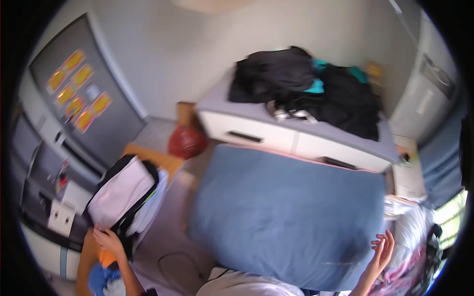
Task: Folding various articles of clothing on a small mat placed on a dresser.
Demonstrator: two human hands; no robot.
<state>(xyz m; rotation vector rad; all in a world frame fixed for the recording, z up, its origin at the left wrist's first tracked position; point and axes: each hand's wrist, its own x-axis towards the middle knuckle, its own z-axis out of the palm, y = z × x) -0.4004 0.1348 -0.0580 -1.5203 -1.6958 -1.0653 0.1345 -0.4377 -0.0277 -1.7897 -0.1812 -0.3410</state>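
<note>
My left hand [108,242] is at the lower edge of a stack of clothes, its fingertips by a pale pink folded garment [120,192] that lies on top. Thumb and fingers look apart, and no cloth shows between them. Black and light blue clothing [152,211] shows beneath and beside the pink piece. My right hand [383,249] is raised near the right side of a bed-like surface with a blue cover [292,211]. Its fingers are loosely bent and hold nothing.
Dark clothes [281,74] are heaped on a grey-topped drawer unit [218,103] by the wall. A red bag [187,142] sits on the floor near the grey door [118,74]. Blue and orange cloth [100,277] lies below my left hand; plastic-wrapped items [411,229] are at right.
</note>
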